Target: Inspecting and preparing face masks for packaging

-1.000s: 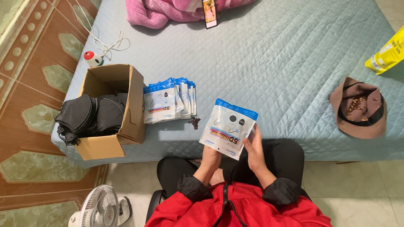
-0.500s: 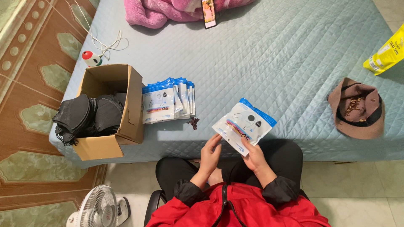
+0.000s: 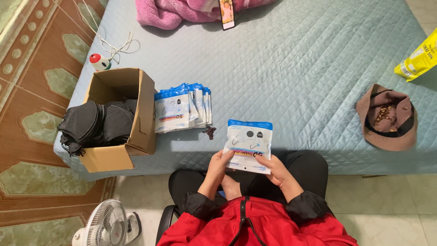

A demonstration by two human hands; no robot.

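Both hands, left and right, grip one white blue-topped packet over bed edge | fanned packet stack beside one cardboard box | one yellow bag far right

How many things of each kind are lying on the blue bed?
Open brown cardboard box of black masks: 1
Fanned stack of blue-topped white packets: 1
Brown cap: 1
Yellow bag: 1
Pink blanket: 1
Phone: 1
Total: 6
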